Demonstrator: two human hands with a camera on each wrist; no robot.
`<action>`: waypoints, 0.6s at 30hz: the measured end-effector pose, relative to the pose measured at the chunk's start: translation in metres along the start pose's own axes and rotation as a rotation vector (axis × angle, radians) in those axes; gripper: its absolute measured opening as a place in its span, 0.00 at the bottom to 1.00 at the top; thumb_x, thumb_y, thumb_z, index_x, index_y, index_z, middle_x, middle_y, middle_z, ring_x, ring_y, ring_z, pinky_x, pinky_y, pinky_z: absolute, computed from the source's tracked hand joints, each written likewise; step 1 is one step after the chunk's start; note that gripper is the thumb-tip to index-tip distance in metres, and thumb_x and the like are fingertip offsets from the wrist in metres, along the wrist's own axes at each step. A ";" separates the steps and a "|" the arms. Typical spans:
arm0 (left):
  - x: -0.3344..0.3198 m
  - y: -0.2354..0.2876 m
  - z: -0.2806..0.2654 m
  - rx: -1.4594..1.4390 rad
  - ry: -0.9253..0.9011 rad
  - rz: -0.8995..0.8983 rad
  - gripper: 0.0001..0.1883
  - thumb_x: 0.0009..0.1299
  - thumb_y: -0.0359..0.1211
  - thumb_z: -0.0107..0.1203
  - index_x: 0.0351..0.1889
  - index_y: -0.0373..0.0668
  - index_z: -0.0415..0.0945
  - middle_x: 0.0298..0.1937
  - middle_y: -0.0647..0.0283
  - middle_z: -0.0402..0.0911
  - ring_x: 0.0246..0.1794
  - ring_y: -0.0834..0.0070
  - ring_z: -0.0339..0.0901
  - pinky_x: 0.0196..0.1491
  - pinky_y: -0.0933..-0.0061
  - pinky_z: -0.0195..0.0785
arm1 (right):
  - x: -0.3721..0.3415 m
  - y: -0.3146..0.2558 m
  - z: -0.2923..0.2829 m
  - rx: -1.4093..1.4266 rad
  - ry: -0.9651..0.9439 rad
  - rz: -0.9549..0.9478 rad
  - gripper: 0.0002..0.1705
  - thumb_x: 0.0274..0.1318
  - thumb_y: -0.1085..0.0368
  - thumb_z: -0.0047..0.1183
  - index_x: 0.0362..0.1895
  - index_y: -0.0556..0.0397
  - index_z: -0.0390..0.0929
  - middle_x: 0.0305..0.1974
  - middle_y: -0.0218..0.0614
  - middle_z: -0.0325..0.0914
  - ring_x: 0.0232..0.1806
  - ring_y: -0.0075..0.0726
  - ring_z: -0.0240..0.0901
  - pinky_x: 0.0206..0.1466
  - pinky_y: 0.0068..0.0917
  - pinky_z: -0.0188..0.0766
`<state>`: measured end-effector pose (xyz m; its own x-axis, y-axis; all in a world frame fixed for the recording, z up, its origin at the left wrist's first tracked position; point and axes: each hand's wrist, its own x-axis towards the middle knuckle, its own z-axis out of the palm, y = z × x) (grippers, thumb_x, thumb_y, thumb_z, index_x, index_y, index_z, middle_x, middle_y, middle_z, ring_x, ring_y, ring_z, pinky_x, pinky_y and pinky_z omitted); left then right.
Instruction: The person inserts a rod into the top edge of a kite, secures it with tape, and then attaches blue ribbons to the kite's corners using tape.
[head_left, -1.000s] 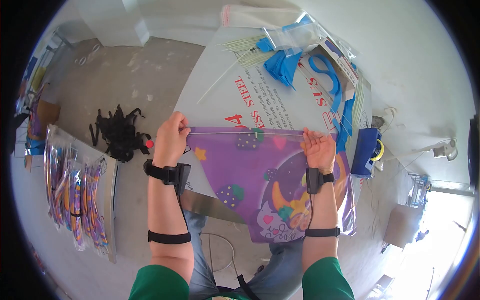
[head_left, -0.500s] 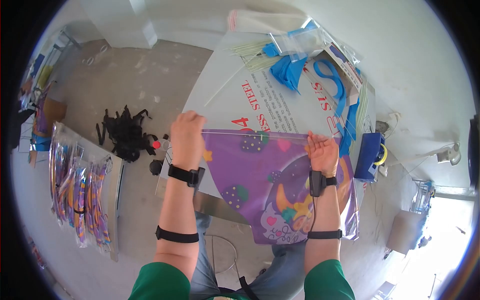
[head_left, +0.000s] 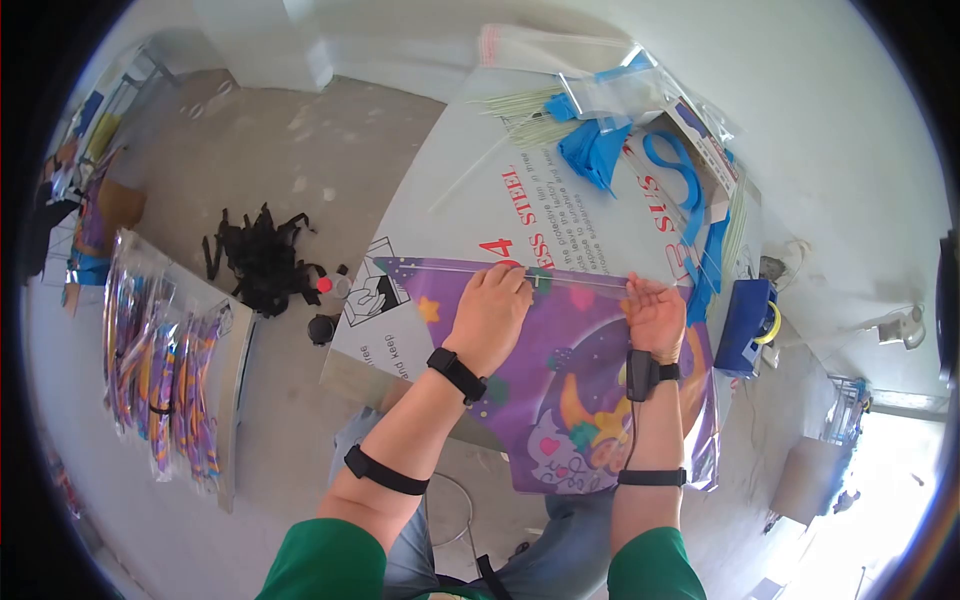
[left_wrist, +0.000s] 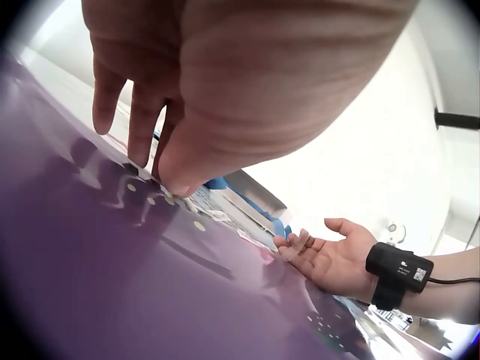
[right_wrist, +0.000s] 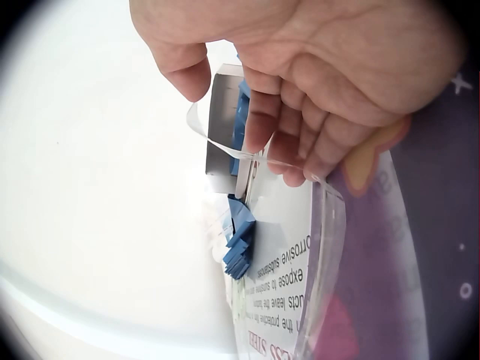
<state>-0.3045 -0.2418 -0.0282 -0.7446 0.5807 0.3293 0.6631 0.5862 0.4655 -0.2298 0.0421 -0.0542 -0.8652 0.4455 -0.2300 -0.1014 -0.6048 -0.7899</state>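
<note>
A purple sheet (head_left: pixel 520 340) with cartoon strawberries, stars and a moon lies over the near part of the board in the head view. Along its far edge runs a thin pale rod (head_left: pixel 590 277). My left hand (head_left: pixel 492 315) presses on this edge near the middle, fingers and thumb reaching down to it in the left wrist view. My right hand (head_left: pixel 658 318) rests at the edge's right part, palm up, fingers loosely bent. Across its fingers passes a clear strip (right_wrist: pixel 217 146), its loose end curling near the thumb and its other end along the sheet's edge.
A film-covered board (head_left: pixel 480 215) with red lettering lies beneath. Blue strips (head_left: pixel 597 155), an open box (head_left: pixel 705 150) and clear bags (head_left: pixel 610 95) lie at the back right. A blue tape dispenser (head_left: pixel 745 325) stands right. Black straps (head_left: pixel 260 260) and bagged printed bundles (head_left: pixel 165 380) are left.
My left hand has lifted from the left end of the edge and moved right to its middle, uncovering the sheet's left corner. My right hand keeps its place on the sheet.
</note>
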 end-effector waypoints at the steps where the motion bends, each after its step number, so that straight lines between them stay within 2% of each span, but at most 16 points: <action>1: 0.001 0.001 -0.001 -0.031 -0.023 -0.033 0.08 0.60 0.29 0.51 0.37 0.40 0.76 0.40 0.64 0.75 0.47 0.68 0.71 0.52 0.67 0.64 | 0.000 0.000 0.001 0.000 0.003 -0.004 0.22 0.63 0.55 0.38 0.37 0.64 0.73 0.43 0.48 0.76 0.58 0.52 0.67 0.63 0.40 0.65; 5: 0.006 -0.002 0.004 -0.011 -0.007 -0.036 0.07 0.60 0.29 0.51 0.36 0.40 0.76 0.38 0.64 0.74 0.46 0.69 0.71 0.50 0.68 0.64 | 0.001 0.001 0.004 0.005 -0.003 0.013 0.21 0.64 0.57 0.35 0.38 0.64 0.72 0.42 0.46 0.76 0.57 0.50 0.68 0.63 0.39 0.65; 7: 0.008 -0.001 0.003 -0.017 -0.107 -0.096 0.15 0.57 0.23 0.49 0.43 0.38 0.76 0.41 0.61 0.74 0.46 0.66 0.72 0.51 0.66 0.66 | -0.001 0.000 0.005 0.030 -0.004 0.023 0.20 0.64 0.58 0.35 0.38 0.64 0.72 0.42 0.46 0.76 0.57 0.50 0.68 0.63 0.39 0.65; 10: 0.007 0.002 0.007 -0.034 -0.032 -0.084 0.14 0.57 0.23 0.50 0.41 0.38 0.77 0.40 0.61 0.74 0.45 0.65 0.72 0.48 0.66 0.67 | -0.001 0.000 0.008 0.016 -0.001 0.011 0.20 0.64 0.58 0.35 0.37 0.64 0.72 0.42 0.45 0.75 0.57 0.50 0.68 0.63 0.39 0.65; 18: 0.006 0.006 0.005 -0.100 -0.050 -0.121 0.13 0.56 0.21 0.49 0.39 0.36 0.78 0.40 0.58 0.73 0.45 0.62 0.71 0.46 0.67 0.68 | -0.003 -0.001 0.010 0.069 -0.007 0.026 0.20 0.64 0.57 0.35 0.37 0.63 0.71 0.42 0.45 0.74 0.58 0.50 0.67 0.64 0.39 0.63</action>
<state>-0.3048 -0.2319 -0.0273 -0.8120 0.5383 0.2255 0.5559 0.5957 0.5798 -0.2321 0.0347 -0.0472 -0.8714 0.4247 -0.2455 -0.1126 -0.6603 -0.7425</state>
